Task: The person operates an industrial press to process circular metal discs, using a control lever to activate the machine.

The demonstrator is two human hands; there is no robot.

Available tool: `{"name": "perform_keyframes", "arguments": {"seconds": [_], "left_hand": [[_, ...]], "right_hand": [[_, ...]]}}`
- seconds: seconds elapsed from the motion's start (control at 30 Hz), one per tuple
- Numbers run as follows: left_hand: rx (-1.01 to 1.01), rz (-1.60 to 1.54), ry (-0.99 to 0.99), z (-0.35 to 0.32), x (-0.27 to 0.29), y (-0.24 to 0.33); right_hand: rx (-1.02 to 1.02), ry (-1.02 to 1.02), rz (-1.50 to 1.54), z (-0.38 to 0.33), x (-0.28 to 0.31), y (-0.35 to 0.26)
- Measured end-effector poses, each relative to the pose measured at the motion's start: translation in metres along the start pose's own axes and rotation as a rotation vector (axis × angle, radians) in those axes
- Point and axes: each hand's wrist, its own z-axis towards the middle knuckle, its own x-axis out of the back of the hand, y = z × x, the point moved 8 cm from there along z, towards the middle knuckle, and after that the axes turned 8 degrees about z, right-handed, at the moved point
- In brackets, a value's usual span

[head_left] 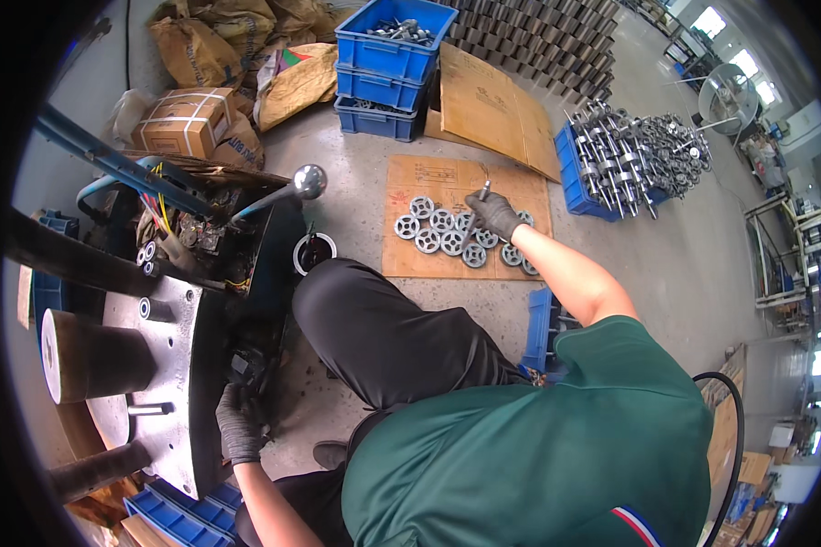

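Note:
My right hand (494, 217), in a grey glove, is closed around a slim metal shaft (484, 190). One end of the shaft sticks up past my fingers, and the other points down over the spoked metal wheels (452, 242). Several of these round wheels lie flat on a cardboard sheet (410, 264) on the floor. Also gloved in grey, my left hand (239, 425) is low beside the front edge of the press's metal table (178, 365), just below a small dark box (244, 365). Its fingers are partly lost in the shadow there.
At left stands the press with a thick column (100, 356) and a ball-ended lever (309, 181). Stacked blue crates (383, 87) stand at the back. A blue crate (575, 178) heaped with metal shafts sits right of the cardboard; another blue bin (539, 328) is near my knee.

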Motion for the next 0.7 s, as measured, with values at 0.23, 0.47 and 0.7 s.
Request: {"name": "perform_keyframes", "arguments": {"seconds": [0.23, 0.47, 0.7], "left_hand": [[-0.066, 0.114, -0.007, -0.007, 0.001, 0.033], [0.102, -0.023, 0.027, -0.03, -0.025, -0.011], [0.001, 0.311, -0.047, -0.03, -0.048, 0.002]], "right_hand": [[0.002, 0.354, 0.31, -0.005, 0.074, 0.106], [-0.113, 0.401, 0.79, 0.009, 0.025, 0.107], [-0.016, 0.238, 0.644, 0.066, -0.079, 0.067]]}}
